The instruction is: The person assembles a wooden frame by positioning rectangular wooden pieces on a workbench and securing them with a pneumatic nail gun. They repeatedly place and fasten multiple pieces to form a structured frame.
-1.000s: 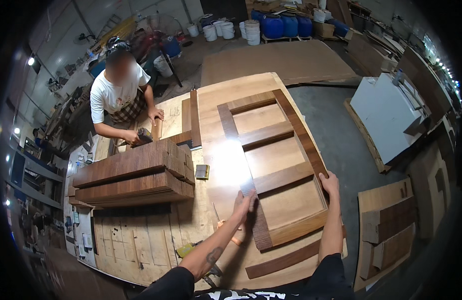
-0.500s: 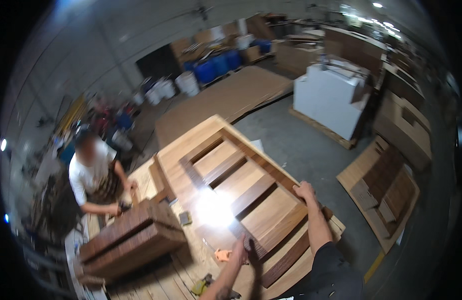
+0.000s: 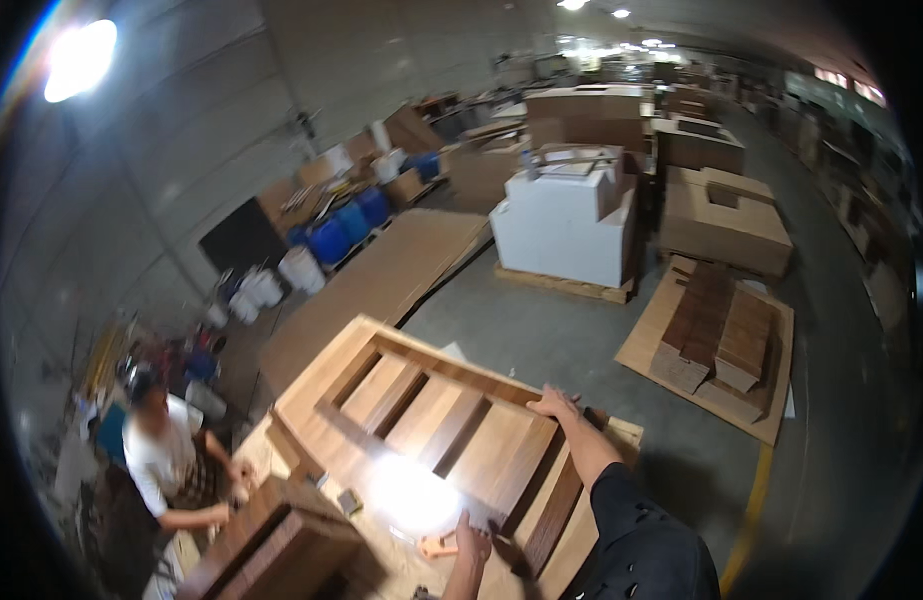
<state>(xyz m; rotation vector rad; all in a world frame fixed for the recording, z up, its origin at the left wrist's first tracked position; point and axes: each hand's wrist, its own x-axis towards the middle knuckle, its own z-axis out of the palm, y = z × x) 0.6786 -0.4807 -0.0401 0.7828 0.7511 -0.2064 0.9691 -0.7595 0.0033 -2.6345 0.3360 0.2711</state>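
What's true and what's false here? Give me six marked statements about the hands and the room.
1. The right hand touches the wooden frame. True.
2. The wooden frame stands upright. False: it lies flat on a pale board.
3. An orange item is beside the left hand. True.
4. The co-worker wears black on top. False: the shirt is white.
5. The blue barrels stand right of the white unit in the picture. False: they are left of it.
6. A yellow line runs along the floor. True.
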